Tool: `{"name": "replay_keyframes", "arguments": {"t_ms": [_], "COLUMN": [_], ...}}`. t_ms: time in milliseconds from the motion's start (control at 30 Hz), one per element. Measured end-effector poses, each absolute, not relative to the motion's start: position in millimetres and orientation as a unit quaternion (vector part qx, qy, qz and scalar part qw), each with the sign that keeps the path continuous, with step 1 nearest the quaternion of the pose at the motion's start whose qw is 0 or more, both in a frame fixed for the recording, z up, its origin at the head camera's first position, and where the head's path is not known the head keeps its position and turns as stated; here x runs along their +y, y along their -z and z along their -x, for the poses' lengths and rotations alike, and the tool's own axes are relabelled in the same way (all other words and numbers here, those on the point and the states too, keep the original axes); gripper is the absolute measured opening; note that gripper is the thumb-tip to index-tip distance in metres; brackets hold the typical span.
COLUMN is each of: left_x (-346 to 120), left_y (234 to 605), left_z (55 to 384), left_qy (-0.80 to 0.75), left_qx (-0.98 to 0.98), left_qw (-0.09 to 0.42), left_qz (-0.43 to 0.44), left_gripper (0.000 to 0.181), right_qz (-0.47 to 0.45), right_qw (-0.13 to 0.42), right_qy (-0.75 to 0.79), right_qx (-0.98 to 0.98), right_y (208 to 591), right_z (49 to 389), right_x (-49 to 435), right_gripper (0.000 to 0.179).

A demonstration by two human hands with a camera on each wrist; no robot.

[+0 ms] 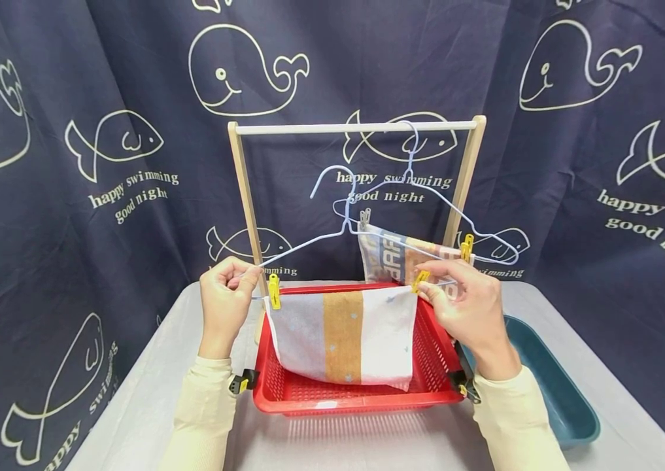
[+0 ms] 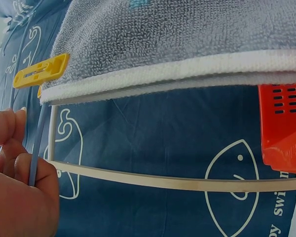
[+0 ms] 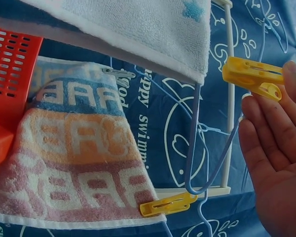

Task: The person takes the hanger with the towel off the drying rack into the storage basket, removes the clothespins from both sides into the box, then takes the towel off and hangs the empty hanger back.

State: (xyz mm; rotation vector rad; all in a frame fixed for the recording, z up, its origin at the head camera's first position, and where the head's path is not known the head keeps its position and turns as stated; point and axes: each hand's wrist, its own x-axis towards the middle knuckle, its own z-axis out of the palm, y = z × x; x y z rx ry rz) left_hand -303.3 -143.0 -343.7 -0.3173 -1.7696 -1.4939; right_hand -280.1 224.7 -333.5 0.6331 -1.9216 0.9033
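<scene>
My left hand (image 1: 225, 297) pinches the left end of a light blue wire hanger (image 1: 314, 239). A striped towel (image 1: 344, 337) in grey, tan and white hangs from the hanger's lower bar. One yellow clothespin (image 2: 42, 70) grips its left corner. My right hand (image 1: 466, 297) holds another yellow clothespin (image 3: 254, 74) between thumb and fingers, close beside the towel's right corner; in the right wrist view a gap shows between them. Behind, a second hanger (image 1: 435, 190) carries a patterned towel (image 3: 84, 143), held by a grey clothespin (image 1: 365, 218) and a yellow clothespin (image 3: 168, 204).
A wooden rack (image 1: 240, 190) with a white rod (image 1: 320, 129) stands at the back, the second hanger hooked on it. Below the towel sits a red perforated basket (image 1: 361, 400), dark clips at its sides. A teal tray (image 1: 570, 399) lies at the right on the white table (image 1: 150, 405).
</scene>
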Motion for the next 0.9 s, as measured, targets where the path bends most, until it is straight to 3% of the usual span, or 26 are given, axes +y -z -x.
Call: {"name": "replay_keyframes", "arguments": {"t_ms": [900], "left_x": [-145.5], "left_y": [344.9], "left_z": [303.5], "left_qy": [0.588], "left_qx": [-0.698], "left_qw": [0.391], "left_qz": [0.120], "left_gripper": [0.010], "right_qz": [-0.230], "right_qw": [0.451], "right_qy": [-0.329], "right_qx": [-0.797], "right_y": [332.6], "right_z": [274.8], "right_x": [230.5], "right_gripper": [0.037]}}
